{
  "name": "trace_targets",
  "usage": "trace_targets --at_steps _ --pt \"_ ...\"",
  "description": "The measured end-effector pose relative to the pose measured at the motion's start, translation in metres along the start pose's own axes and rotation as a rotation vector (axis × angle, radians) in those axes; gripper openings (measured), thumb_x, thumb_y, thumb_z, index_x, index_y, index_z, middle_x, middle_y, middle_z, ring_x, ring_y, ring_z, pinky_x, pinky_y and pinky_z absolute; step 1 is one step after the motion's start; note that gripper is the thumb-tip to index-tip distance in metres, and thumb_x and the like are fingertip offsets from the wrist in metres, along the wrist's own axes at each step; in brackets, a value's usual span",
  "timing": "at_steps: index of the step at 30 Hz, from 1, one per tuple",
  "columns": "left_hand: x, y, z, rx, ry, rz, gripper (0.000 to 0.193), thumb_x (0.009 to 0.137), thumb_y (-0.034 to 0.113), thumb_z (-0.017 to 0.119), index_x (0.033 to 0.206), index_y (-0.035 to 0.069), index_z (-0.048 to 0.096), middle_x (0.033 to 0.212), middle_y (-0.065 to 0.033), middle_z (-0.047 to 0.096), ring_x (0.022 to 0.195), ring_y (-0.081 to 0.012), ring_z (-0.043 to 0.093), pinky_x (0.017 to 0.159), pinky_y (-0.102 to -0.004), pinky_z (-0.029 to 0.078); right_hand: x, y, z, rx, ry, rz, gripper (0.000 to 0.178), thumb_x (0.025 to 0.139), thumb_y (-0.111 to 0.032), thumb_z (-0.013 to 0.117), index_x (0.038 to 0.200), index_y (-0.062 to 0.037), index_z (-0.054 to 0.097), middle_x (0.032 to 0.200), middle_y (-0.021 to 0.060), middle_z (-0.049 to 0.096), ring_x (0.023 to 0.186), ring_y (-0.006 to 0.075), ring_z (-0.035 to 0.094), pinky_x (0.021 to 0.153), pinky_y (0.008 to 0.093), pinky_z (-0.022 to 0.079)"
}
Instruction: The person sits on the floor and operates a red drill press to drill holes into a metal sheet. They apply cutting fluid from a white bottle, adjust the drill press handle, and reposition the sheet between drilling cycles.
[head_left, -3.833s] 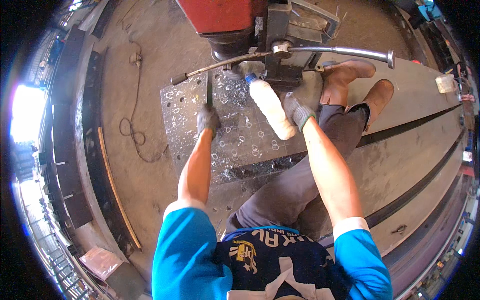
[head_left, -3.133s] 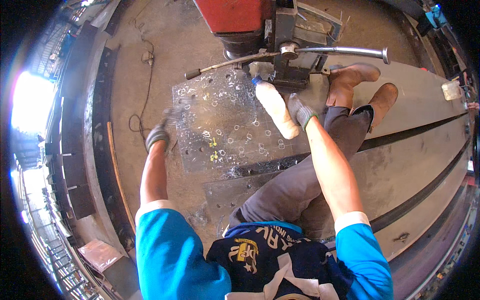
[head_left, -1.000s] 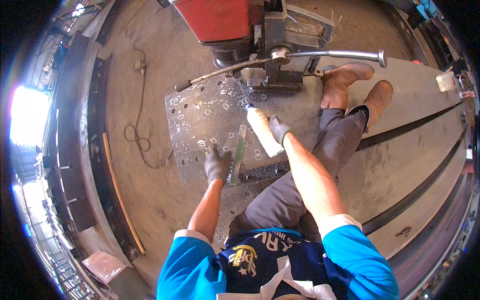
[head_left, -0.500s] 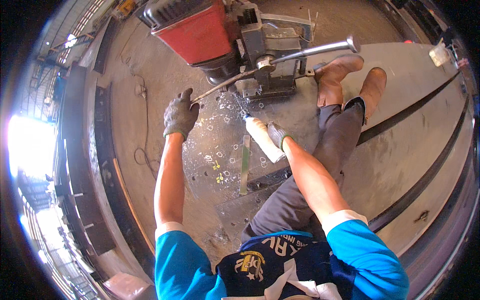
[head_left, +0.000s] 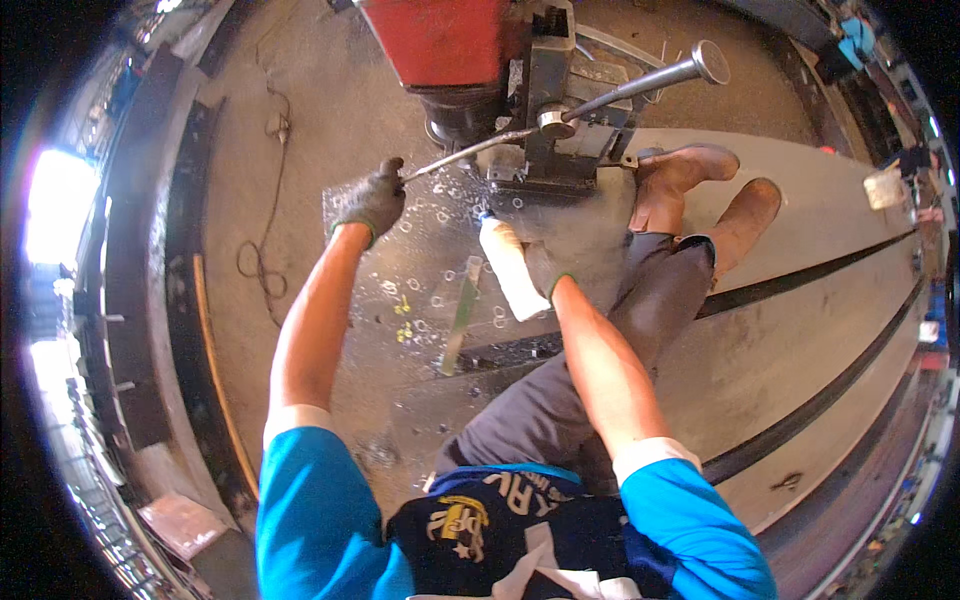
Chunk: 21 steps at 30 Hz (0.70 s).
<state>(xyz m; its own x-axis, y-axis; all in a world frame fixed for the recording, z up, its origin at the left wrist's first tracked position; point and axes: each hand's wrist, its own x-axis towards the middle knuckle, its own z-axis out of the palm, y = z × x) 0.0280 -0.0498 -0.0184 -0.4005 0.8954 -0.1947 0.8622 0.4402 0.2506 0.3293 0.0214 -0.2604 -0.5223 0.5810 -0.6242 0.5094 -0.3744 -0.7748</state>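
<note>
My left hand [head_left: 372, 205], in a dark grey glove, is closed round the end of a metal feed lever [head_left: 460, 158]. The lever runs to a hub on a drilling machine with a red motor housing [head_left: 440, 40]. In my right hand [head_left: 545, 268], also gloved, is a whitish squeeze bottle [head_left: 510, 270] with a blue top. The bottle is tilted, its tip pointing at the area under the drill. Beneath lies a dark steel plate [head_left: 425, 235], wet and spotted with white chalk rings and yellow marks. The drill's cutting end is hidden.
A flat greenish metal strip [head_left: 460, 320] lies on the plate. The second lever arm, with a round knob [head_left: 710, 62], sticks out to the right. My brown boots [head_left: 690, 175] rest beside the machine's base. A cable [head_left: 262, 270] loops at the left.
The view has shifted, so the machine sits further right and higher. A thin liquid jet at the bottle's tip showed earlier; now it cannot be made out. Both hands keep their holds.
</note>
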Motion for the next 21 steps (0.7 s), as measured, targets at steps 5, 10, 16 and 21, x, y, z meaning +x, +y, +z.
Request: trace_targets --at_steps 5,10,16,21 --pt "-0.002 0.008 -0.01 0.147 -0.096 -0.055 0.051 0.103 0.031 0.058 0.153 0.022 0.048 0.126 -0.0255 0.074 0.12 -0.0465 0.069 0.1 -0.0549 0.054 -0.011 0.004 -0.009 -0.247 0.036 -0.058 0.064 0.111 -0.043 0.028 0.117 0.0018 0.073 0.116 0.0248 0.076 0.1 0.0367 0.072 0.093 0.0517 0.054" --pt "0.001 0.001 -0.002 0.113 -0.09 -0.042 0.051 0.103 0.032 0.057 0.152 0.022 0.049 0.125 -0.0246 0.074 0.119 -0.0473 0.07 0.101 -0.056 0.053 -0.01 0.001 -0.002 -0.239 0.087 -0.136 0.061 0.112 -0.042 0.031 0.109 0.003 0.073 0.109 0.0241 0.076 0.091 0.036 0.073 0.084 0.0501 0.057" --pt "0.01 -0.01 0.006 0.028 -0.056 0.016 0.05 0.102 0.031 0.059 0.15 0.02 0.048 0.127 -0.0271 0.073 0.118 -0.0491 0.069 0.1 -0.0569 0.053 -0.026 -0.018 -0.005 -0.095 0.121 -0.059 0.062 0.112 -0.044 0.032 0.106 0.0023 0.073 0.101 0.0223 0.076 0.085 0.0349 0.073 0.078 0.0504 0.059" --pt "0.012 -0.013 0.009 0.074 -0.083 0.031 0.051 0.102 0.032 0.06 0.15 0.019 0.046 0.129 -0.0267 0.072 0.12 -0.0485 0.069 0.102 -0.0566 0.052 -0.037 -0.021 -0.011 -0.369 0.077 -0.242 0.058 0.109 -0.044 0.035 0.111 -0.0015 0.075 0.101 0.0219 0.077 0.083 0.0353 0.073 0.075 0.0499 0.058"
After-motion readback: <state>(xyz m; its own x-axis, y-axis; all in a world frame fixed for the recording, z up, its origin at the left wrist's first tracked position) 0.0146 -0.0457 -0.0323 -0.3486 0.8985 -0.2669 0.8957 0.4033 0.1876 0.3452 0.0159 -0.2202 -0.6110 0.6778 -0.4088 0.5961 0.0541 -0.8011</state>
